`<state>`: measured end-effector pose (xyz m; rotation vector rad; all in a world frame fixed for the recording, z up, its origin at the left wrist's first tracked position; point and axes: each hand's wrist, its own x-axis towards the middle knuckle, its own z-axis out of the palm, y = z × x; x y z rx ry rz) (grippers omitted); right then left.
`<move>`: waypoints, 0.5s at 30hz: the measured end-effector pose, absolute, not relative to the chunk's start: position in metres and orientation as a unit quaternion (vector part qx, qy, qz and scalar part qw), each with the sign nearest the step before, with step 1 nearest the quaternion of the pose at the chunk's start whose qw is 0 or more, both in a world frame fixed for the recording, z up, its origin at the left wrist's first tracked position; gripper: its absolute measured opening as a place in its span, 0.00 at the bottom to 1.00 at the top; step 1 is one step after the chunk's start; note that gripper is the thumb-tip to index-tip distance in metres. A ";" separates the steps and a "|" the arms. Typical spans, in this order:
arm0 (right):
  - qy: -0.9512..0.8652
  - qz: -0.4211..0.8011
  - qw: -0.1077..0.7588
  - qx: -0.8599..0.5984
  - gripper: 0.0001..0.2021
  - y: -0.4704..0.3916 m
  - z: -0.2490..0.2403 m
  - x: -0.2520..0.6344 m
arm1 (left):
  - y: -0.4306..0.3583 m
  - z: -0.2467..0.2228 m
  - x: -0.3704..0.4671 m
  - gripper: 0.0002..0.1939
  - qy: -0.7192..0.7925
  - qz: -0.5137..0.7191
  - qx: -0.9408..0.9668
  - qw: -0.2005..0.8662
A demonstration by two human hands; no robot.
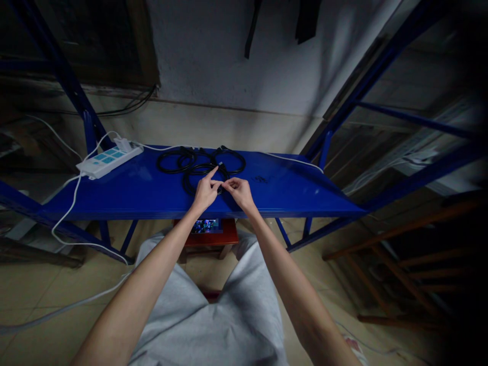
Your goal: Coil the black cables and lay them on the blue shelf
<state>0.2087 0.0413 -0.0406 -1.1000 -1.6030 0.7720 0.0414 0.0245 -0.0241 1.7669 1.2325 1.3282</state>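
Just over the front part of the blue shelf (282, 193), my two hands meet at the fingertips. My left hand (206, 192) is closed on a coiled black cable (186, 185), with its index finger stretched out toward the cable's plug end. My right hand (239, 190) pinches thumb and fingers together right beside it; what sits in that pinch is too small to make out. Behind the hands lie more coiled black cables, one at the left (164, 169) and one at the right (243, 161). Small dark strips (261, 179) rest to the right of my right hand.
A white power strip (110, 160) with a plugged-in adapter is at the shelf's left end, its white cord hanging down the front. Another white cord (293, 159) runs along the back edge. Under the shelf, a lit phone screen (206, 226) lies on a red-brown stool (229, 235).
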 end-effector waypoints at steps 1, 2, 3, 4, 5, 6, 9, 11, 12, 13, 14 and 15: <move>-0.661 0.321 0.501 -0.457 0.19 0.041 -0.041 0.209 | 0.024 -0.024 0.041 0.37 0.466 0.500 0.666 0.299; -0.659 0.324 0.500 -0.459 0.20 0.041 -0.041 0.208 | 0.024 -0.023 0.041 0.36 0.467 0.499 0.666 0.297; -0.658 0.328 0.497 -0.461 0.20 0.041 -0.040 0.208 | 0.023 -0.023 0.042 0.36 0.467 0.499 0.667 0.296; -0.657 0.333 0.494 -0.462 0.20 0.040 -0.040 0.208 | 0.023 -0.023 0.042 0.35 0.467 0.498 0.668 0.296; -0.657 0.337 0.490 -0.463 0.21 0.040 -0.040 0.207 | 0.023 -0.022 0.042 0.35 0.465 0.497 0.669 0.297; -0.658 0.340 0.486 -0.465 0.21 0.039 -0.039 0.207 | 0.023 -0.022 0.042 0.35 0.462 0.497 0.670 0.300; -0.659 0.334 0.479 -0.474 0.21 0.040 -0.039 0.207 | 0.022 -0.022 0.043 0.35 0.458 0.499 0.670 0.305; -0.660 0.326 0.477 -0.480 0.22 0.040 -0.039 0.208 | 0.022 -0.021 0.043 0.34 0.460 0.500 0.669 0.303; -0.661 0.324 0.475 -0.482 0.22 0.041 -0.039 0.208 | 0.022 -0.021 0.043 0.34 0.459 0.500 0.669 0.302; -0.662 0.323 0.473 -0.483 0.23 0.041 -0.039 0.209 | 0.022 -0.021 0.043 0.33 0.457 0.501 0.670 0.303; -0.664 0.322 0.470 -0.483 0.23 0.041 -0.039 0.209 | 0.022 -0.021 0.043 0.33 0.453 0.501 0.672 0.304; -0.668 0.320 0.466 -0.484 0.24 0.041 -0.039 0.209 | 0.022 -0.021 0.043 0.32 0.448 0.502 0.674 0.306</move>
